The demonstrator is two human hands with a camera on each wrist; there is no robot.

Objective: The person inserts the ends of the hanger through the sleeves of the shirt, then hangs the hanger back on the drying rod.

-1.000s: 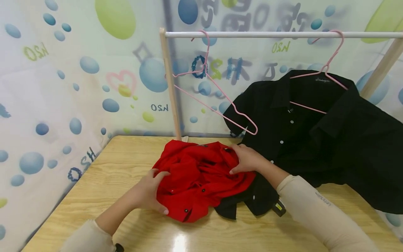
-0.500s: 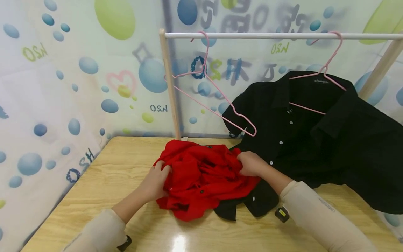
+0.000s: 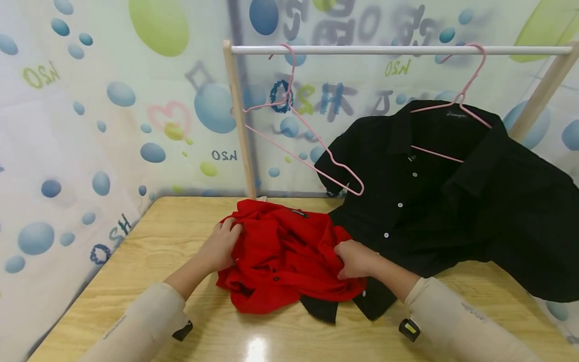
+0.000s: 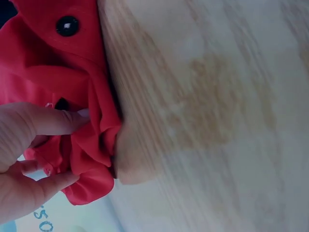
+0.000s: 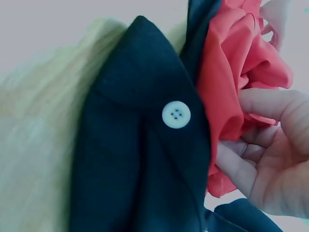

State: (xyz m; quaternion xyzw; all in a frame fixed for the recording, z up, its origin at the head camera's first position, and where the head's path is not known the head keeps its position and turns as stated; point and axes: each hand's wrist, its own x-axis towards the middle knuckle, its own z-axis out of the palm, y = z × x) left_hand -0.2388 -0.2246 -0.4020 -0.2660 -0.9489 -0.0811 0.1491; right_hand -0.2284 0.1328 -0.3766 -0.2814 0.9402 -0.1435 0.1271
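A crumpled red shirt (image 3: 289,251) with dark buttons lies bunched on the wooden table, its neck label showing at the back. My left hand (image 3: 221,245) grips its left side; in the left wrist view thumb and fingers pinch a fold of the red cloth (image 4: 94,145). On the shirt's right side my right hand (image 3: 357,260) holds another fold, thumb and fingers closing on it in the right wrist view. A black shirt (image 3: 434,201) with white buttons hangs from a pink hanger at the right, and its hem lies on the table partly beneath the red shirt.
A bare pink hanger (image 3: 307,125) hangs at the left of the white rail (image 3: 362,50), above the red shirt. Wooden posts (image 3: 239,120) carry the rail. Behind the table (image 3: 149,241) stands a patterned wall (image 3: 113,75).
Both hands have gone from resting loosely around the red shirt to gripping its sides. The cloth has shifted slightly and its neck label shows more clearly.
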